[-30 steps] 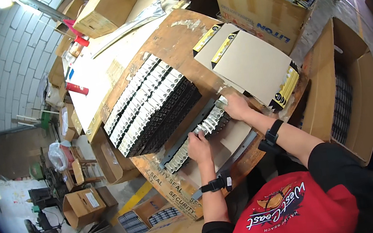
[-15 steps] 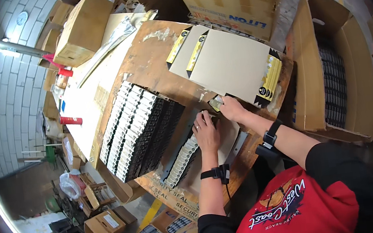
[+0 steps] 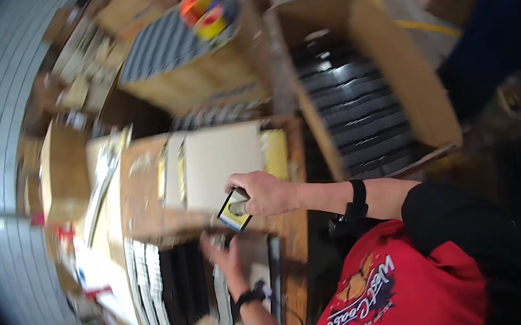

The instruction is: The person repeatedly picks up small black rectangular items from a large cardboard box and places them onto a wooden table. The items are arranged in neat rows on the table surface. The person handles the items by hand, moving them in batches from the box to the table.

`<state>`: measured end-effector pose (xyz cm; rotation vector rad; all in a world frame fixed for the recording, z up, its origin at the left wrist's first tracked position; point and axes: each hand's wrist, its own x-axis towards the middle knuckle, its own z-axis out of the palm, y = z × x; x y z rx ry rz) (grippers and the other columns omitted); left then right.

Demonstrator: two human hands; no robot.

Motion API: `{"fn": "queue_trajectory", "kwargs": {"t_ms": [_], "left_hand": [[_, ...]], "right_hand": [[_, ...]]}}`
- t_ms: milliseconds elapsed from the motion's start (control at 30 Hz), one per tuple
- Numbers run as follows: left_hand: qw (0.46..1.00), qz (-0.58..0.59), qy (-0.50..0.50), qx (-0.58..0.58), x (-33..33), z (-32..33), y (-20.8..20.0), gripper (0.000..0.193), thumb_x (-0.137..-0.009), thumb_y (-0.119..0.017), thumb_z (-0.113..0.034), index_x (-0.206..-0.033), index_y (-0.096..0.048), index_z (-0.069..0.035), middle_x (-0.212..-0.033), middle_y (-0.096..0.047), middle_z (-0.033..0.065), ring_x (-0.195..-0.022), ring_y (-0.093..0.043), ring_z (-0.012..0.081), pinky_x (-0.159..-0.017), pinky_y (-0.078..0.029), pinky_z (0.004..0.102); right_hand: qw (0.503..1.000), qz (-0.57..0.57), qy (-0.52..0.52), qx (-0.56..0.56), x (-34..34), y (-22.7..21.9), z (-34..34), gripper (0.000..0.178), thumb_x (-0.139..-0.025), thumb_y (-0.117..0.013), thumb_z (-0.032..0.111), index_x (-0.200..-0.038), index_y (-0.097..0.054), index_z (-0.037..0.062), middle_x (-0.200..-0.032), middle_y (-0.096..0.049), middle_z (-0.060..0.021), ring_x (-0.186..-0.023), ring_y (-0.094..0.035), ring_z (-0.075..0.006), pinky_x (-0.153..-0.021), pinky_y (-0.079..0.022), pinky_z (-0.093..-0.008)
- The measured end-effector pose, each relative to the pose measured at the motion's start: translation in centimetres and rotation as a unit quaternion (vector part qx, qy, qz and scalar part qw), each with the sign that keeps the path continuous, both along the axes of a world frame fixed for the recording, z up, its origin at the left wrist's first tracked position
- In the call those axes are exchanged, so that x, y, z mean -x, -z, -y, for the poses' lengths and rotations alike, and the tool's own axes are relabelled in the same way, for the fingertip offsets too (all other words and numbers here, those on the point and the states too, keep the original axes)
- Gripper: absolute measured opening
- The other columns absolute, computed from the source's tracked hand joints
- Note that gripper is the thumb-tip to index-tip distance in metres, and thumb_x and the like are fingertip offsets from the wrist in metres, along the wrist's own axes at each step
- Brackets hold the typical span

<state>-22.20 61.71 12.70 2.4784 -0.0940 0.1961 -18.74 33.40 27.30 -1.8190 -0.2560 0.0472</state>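
My right hand (image 3: pixel 263 193) grips a small flat pack (image 3: pixel 236 218) with a black border and a yellow lower part, held above the near edge of the grey-brown card sheets (image 3: pixel 224 160). Its exact kind is blurred. Close by, my left hand (image 3: pixel 226 258) has its fingers apart and appears to hold nothing. It is over the far end of a short row of thin packs (image 3: pixel 221 296); whether it touches them I cannot tell. Left of that row stands a larger block of tightly stacked black and white packs (image 3: pixel 183 284).
The wooden table (image 3: pixel 143 171) carries these things. Beyond it stands a carton (image 3: pixel 215 70) with grey packs and tape rolls (image 3: pixel 210 23) on top. An open carton (image 3: pixel 423 98) filled with dark packs is on the right. A tall brown box (image 3: pixel 64 172) stands at left.
The view has swung to the right and blurred. My right hand has lifted the small pack from beside the sheets. My left hand has loosened from the row, its fingers now spread.
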Motion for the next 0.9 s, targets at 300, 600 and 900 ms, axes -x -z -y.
{"fn": "queue_trajectory", "kwargs": {"t_ms": [300,600,900], "left_hand": [[0.942,0.014,0.101,0.320,-8.3,19.7,-17.6,0.034,-0.090,-0.049,-0.007,-0.122,-0.046,0.007,-0.105,-0.059,0.0134,-0.093,-0.057,0.0189,-0.083,-0.046,0.0293],[0.935,-0.138,0.325,0.024,-14.3,53.3,-6.2,0.052,-0.082,-0.060,-0.023,-0.121,-0.045,0.008,-0.121,-0.047,0.0283,-0.114,-0.046,0.0397,-0.099,-0.037,0.0401],[0.979,-0.148,0.108,-0.094,-25.1,57.2,5.5,0.062,-0.081,-0.056,-0.019,-0.131,-0.032,0.011,-0.137,-0.029,0.0274,-0.125,-0.031,0.0416,-0.103,-0.031,0.0469]], "right_hand": [[0.894,-0.172,0.387,-0.146,-1.4,5.2,36.6,0.029,-0.078,-0.063,0.013,-0.099,-0.060,-0.0070,-0.079,-0.063,-0.0119,-0.063,-0.063,-0.0171,-0.054,-0.053,-0.0284],[0.772,-0.087,0.620,0.113,-13.3,21.3,42.3,0.032,-0.072,-0.064,0.014,-0.099,-0.055,-0.0010,-0.093,-0.062,-0.0260,-0.090,-0.059,-0.0413,-0.079,-0.046,-0.0448],[0.909,-0.168,0.360,0.130,-20.7,27.7,42.3,0.031,-0.087,-0.046,0.019,-0.114,-0.049,0.0040,-0.120,-0.051,-0.0248,-0.111,-0.049,-0.0386,-0.092,-0.041,-0.0438]]}}
